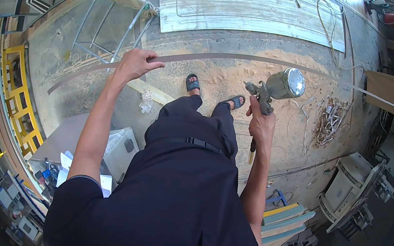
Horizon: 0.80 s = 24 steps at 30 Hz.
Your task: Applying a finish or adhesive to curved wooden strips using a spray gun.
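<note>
A long, thin grey-brown edging strip (236, 56) arcs across the view from the left to the far right. My left hand (137, 66) pinches it near its left part, and a short length hangs past the hand toward the lower left. In my right hand (261, 124) is a spray gun (262, 102), its handle wrapped by my fingers. A round metal cup (278, 85) with a shiny, stained end is attached to the gun and tilts toward the right. The gun is just below the strip, apart from it. Whether its trigger is pressed cannot be seen.
Ahead lies a large pale panel (252, 15) with a small dark block on it. A metal-legged stand (132, 28) is at the left. Sawdust covers the floor; tangled strip offcuts (329, 122) and a cardboard box (386, 92) are at right. Stacked boards (286, 223) stand lower right.
</note>
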Tool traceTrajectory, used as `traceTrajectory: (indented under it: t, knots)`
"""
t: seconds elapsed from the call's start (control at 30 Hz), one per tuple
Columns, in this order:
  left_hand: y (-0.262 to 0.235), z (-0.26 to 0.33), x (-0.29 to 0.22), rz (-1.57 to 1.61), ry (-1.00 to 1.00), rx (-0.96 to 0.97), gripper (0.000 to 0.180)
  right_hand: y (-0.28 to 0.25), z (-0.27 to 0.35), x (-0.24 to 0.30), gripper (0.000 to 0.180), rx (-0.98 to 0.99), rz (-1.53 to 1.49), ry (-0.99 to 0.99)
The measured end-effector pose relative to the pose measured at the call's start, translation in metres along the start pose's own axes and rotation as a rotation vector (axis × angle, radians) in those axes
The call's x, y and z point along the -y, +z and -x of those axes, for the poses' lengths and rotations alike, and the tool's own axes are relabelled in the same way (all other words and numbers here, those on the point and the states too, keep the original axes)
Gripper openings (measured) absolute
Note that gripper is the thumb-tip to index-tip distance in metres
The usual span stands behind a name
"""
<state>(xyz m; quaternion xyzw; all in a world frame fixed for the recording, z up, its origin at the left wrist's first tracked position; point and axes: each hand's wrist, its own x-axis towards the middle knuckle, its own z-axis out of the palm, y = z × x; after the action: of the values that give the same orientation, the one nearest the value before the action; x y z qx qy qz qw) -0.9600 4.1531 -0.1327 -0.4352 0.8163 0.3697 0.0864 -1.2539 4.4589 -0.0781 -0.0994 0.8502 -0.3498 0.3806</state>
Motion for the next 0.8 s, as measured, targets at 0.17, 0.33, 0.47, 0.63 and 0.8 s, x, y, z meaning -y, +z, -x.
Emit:
traceTrajectory:
  t: [0.17, 0.33, 0.47, 0.63, 0.8]
  knots:
    - [0.003, 0.0, -0.002, 0.013, -0.003, 0.029, 0.043, -0.009, 0.01, 0.011, 0.05, -0.005, -0.005, 0.088]
    - [0.01, 0.001, -0.003, 0.019, 0.004, 0.01, 0.042, -0.006, 0.022, 0.025, 0.051, 0.179, -0.049, 0.131]
    - [0.01, 0.003, -0.004, 0.025, 0.012, -0.004, 0.041, -0.008, 0.016, 0.003, 0.051, 0.061, 0.011, -0.021]
    - [0.01, 0.006, -0.007, -0.002, -0.007, 0.028, 0.04, -0.024, 0.011, -0.007, 0.05, -0.124, 0.014, -0.001]
    - [0.017, 0.01, -0.008, -0.022, -0.004, 0.004, 0.039, -0.036, 0.011, -0.005, 0.049, 0.032, -0.022, -0.03]
